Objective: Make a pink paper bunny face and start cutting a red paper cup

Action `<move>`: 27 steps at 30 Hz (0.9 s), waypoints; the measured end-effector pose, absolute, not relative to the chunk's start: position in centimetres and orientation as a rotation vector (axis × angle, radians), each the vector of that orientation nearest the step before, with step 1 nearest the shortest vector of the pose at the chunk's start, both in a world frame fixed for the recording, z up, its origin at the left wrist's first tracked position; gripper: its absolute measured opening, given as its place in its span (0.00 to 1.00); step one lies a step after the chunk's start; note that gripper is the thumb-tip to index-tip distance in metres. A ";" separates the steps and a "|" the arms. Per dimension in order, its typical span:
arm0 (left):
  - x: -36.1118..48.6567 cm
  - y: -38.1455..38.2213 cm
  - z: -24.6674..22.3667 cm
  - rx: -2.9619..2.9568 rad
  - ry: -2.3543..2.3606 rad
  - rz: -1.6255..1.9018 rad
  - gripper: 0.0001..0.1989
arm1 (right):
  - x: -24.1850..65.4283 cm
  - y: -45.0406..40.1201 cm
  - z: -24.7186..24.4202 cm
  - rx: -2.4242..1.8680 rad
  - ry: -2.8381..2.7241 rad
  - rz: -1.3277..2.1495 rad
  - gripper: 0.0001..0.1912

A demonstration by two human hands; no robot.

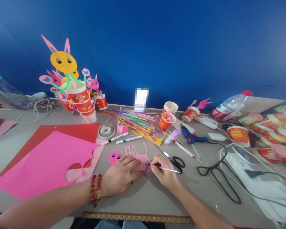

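Observation:
My right hand point(164, 173) is closed around a silver pen point(168, 169) with a black end, its tip against a light pink paper scrap point(138, 152). That scrap has shapes cut out along its far edge. Fingers stretched, my left hand point(121, 175) lies flat over the near part of the scrap and presses it to the table. Beside the left hand is a round magenta paper face point(114, 157) with two eyes. Black-handled scissors point(173, 159) lie just beyond my right hand. My palms hide part of the paper.
Pink sheets point(50, 162) lie over a red sheet point(88, 130) at left. Two markers point(128, 139), a tape roll point(106, 130), a glue stick point(172, 136) and a blue glue gun point(192, 135) lie beyond my hands. Cords and a power strip point(250, 187) occupy the right; decorated cups point(76, 92) stand at back left.

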State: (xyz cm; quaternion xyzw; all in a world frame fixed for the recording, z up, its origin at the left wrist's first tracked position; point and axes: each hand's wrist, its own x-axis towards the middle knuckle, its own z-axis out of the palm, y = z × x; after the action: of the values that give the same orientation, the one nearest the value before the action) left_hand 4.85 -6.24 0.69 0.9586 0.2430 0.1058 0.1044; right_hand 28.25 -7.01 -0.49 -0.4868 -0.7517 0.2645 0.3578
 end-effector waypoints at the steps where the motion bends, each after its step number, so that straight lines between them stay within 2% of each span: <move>1: 4.8 -6.2 0.7 2.827 0.716 0.311 0.26 | 28.2 -7.0 -0.4 -1.256 -1.937 0.685 0.09; 27: 4.8 -6.3 0.7 2.805 0.724 0.301 0.26 | 28.4 -7.3 -0.4 -1.233 -1.917 0.748 0.10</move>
State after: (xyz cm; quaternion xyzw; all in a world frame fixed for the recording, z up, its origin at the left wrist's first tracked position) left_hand 4.84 -6.26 0.72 0.9567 0.2471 0.1027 0.1143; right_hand 28.38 -7.35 -0.36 -0.4790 -0.7446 0.2905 0.3628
